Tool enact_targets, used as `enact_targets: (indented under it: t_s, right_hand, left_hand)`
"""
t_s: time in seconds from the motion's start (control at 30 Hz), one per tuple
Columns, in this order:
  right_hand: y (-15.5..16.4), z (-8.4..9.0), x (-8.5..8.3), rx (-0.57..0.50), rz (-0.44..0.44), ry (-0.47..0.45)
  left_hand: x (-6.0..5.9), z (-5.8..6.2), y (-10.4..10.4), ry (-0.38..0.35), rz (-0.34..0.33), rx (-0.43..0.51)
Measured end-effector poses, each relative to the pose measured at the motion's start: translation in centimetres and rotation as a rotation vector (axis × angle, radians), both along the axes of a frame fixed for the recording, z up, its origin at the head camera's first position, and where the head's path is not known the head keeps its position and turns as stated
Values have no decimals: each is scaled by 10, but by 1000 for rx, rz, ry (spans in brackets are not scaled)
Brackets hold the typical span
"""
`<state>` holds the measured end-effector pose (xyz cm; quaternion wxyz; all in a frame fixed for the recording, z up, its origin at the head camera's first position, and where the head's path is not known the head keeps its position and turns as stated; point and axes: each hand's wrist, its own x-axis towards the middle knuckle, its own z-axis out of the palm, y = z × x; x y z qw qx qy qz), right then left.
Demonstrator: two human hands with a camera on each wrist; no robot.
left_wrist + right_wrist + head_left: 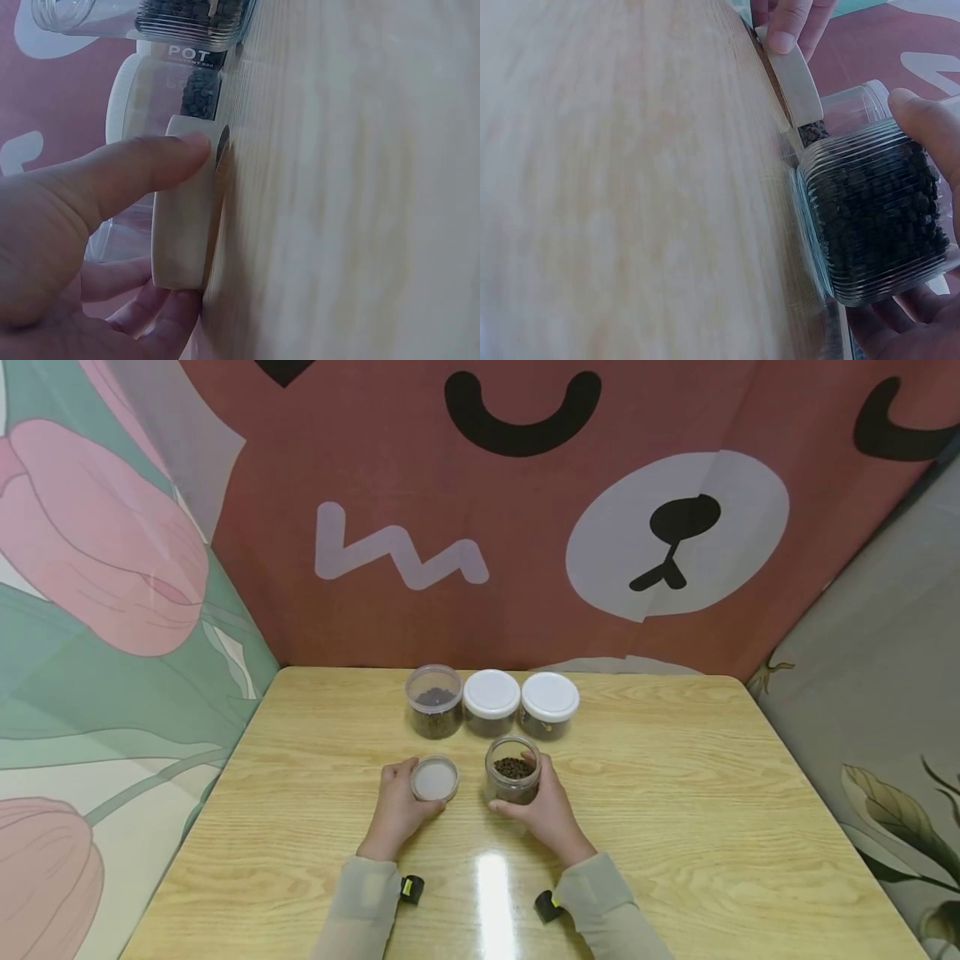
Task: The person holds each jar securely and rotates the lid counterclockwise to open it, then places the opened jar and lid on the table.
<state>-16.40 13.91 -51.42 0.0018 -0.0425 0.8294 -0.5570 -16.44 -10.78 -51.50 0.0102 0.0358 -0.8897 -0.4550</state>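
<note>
My left hand (399, 808) pinches a round white screw lid (434, 779) by its rim, thumb on the near side and fingertips on the far side. The lid's hollow inside faces up, and in the left wrist view the lid (184, 217) is close over the table. To the right, my right hand (553, 814) grips an uncovered clear jar (512, 789) round its side. Small dark brown pellets (513, 767) partly fill it. The right wrist view shows the jar's ribbed wall (877, 217) with the pellets dark behind it.
Behind the hands stand three more jars in a row. The left jar (435, 706) has no white lid and holds dark pellets; the middle jar (491, 695) and right jar (550, 697) wear white lids. A printed cloth (525, 610) hangs behind the wooden table (675, 818).
</note>
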Motion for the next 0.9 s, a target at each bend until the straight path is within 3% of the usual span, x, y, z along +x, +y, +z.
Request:
enact_targets:
  t_s: [0.6,0.9]
  right_hand:
    - [0,0,1,1,-5,-3]
    - [0,-5,-1,4,-7,15]
  left_hand:
    - [3,2,9,-19,18,-39]
    - [6,2,11,19,19,-83]
